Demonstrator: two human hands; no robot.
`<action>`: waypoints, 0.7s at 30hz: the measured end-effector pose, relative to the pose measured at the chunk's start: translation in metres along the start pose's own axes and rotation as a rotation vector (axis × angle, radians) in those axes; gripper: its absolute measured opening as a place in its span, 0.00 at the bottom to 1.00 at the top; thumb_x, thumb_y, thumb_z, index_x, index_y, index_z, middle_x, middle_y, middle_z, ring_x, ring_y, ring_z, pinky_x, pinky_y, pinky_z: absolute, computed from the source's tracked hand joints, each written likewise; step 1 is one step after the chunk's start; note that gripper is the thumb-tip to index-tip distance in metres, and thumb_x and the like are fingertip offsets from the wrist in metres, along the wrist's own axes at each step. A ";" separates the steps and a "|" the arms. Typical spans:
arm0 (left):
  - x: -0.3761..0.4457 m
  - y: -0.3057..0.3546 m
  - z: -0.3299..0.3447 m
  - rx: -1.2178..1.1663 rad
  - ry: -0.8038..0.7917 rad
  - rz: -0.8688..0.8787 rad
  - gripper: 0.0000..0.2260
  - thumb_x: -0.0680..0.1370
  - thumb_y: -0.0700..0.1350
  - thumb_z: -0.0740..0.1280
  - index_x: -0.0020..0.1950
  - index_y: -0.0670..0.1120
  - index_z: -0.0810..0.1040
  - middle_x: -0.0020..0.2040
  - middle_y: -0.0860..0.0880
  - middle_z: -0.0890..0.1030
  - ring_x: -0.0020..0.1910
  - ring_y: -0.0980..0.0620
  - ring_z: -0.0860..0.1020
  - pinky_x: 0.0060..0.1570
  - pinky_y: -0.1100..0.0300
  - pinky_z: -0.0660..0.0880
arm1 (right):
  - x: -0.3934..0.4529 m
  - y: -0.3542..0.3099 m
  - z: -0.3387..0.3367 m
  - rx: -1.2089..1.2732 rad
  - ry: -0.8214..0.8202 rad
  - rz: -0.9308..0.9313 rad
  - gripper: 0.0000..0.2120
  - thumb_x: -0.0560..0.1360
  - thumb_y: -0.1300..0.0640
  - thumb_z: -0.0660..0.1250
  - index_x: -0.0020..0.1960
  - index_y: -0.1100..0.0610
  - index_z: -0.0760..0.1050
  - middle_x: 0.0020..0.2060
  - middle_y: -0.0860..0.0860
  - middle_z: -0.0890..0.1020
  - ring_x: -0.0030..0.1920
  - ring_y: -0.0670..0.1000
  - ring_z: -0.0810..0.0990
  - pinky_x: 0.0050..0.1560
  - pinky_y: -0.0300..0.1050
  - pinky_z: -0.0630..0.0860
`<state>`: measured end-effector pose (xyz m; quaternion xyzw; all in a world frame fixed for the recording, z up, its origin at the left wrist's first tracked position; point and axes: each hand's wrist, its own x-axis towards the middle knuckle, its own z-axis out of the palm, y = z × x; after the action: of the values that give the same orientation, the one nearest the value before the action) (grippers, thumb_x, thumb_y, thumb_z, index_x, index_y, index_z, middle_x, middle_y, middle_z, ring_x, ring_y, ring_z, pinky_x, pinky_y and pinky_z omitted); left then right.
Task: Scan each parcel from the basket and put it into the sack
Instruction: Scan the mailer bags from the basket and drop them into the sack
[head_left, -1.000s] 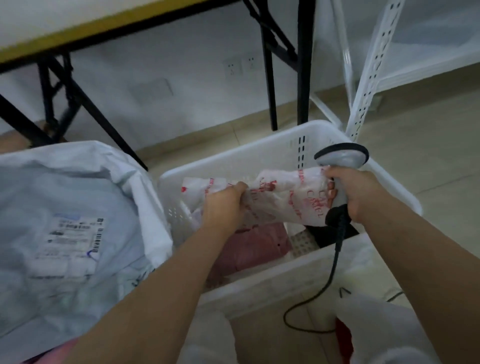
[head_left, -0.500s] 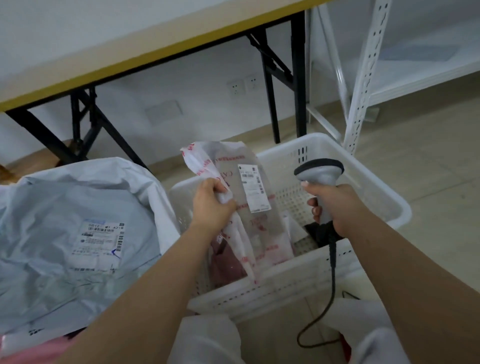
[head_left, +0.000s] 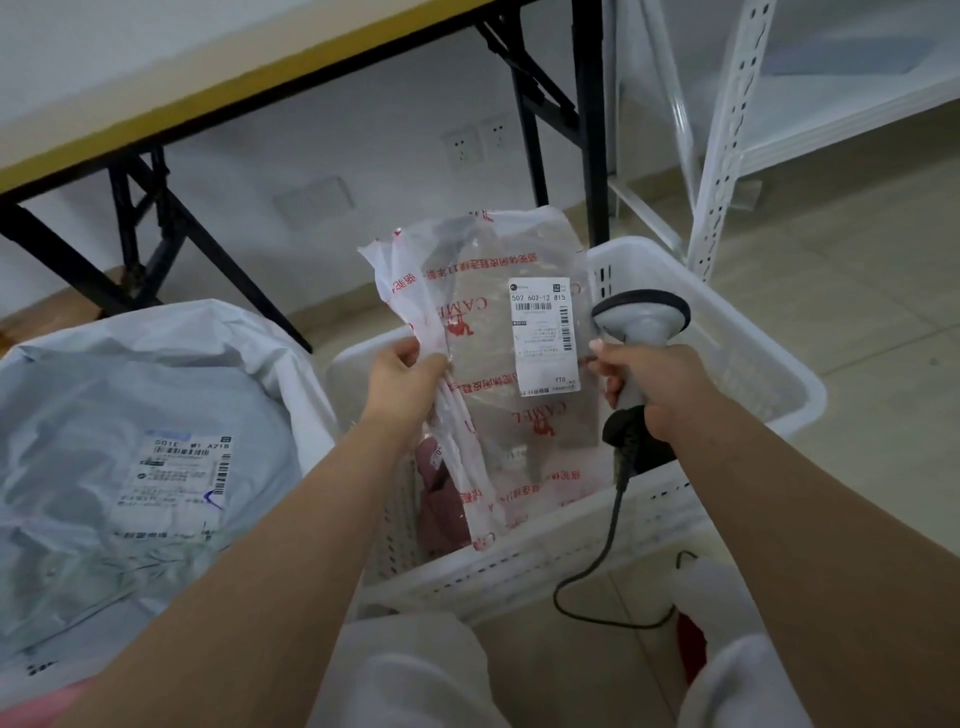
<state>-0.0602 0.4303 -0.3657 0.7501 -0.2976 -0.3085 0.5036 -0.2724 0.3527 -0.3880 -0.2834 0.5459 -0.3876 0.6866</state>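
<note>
Parcel (head_left: 498, 364) pinched in left fingers (head_left: 410, 353), scanner (head_left: 641, 332) gripped right, basket (head_left: 753, 374) on tiled floor (head_left: 857, 270)

Both forearms are bare right up to the lower edge of the view, with no sleeve, watch or ring to be seen on the left hand (head_left: 402, 382) or the right hand (head_left: 657, 387). The fingernails are short and unpainted. Below, the person wears white trousers (head_left: 415, 670), the cloth loose and faintly creased over each knee.

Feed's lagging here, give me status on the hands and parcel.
Left hand holds parcel upright over basket. Right hand grips scanner beside label. Nothing blocking.
</note>
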 end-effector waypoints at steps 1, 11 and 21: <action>0.001 -0.004 0.001 0.021 -0.021 -0.020 0.02 0.77 0.37 0.65 0.46 0.39 0.77 0.44 0.39 0.80 0.41 0.43 0.78 0.48 0.40 0.78 | -0.001 -0.001 0.000 0.000 -0.001 0.003 0.09 0.72 0.62 0.74 0.41 0.66 0.76 0.30 0.56 0.80 0.20 0.46 0.70 0.27 0.42 0.72; 0.011 -0.011 -0.001 0.064 0.083 -0.071 0.10 0.84 0.41 0.56 0.51 0.54 0.74 0.49 0.46 0.82 0.50 0.43 0.81 0.54 0.43 0.79 | -0.020 -0.012 -0.001 -0.172 -0.123 -0.021 0.08 0.74 0.60 0.73 0.42 0.61 0.74 0.29 0.53 0.73 0.23 0.47 0.67 0.24 0.36 0.70; 0.037 0.007 -0.009 0.083 0.200 -0.007 0.11 0.83 0.40 0.56 0.54 0.54 0.75 0.46 0.49 0.81 0.52 0.42 0.81 0.55 0.43 0.79 | -0.029 -0.033 0.000 -0.128 -0.262 -0.174 0.10 0.75 0.57 0.73 0.40 0.59 0.73 0.28 0.51 0.73 0.23 0.46 0.68 0.24 0.36 0.70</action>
<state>-0.0307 0.4057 -0.3625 0.7985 -0.2557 -0.2214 0.4980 -0.2831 0.3600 -0.3460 -0.4209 0.4484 -0.3700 0.6964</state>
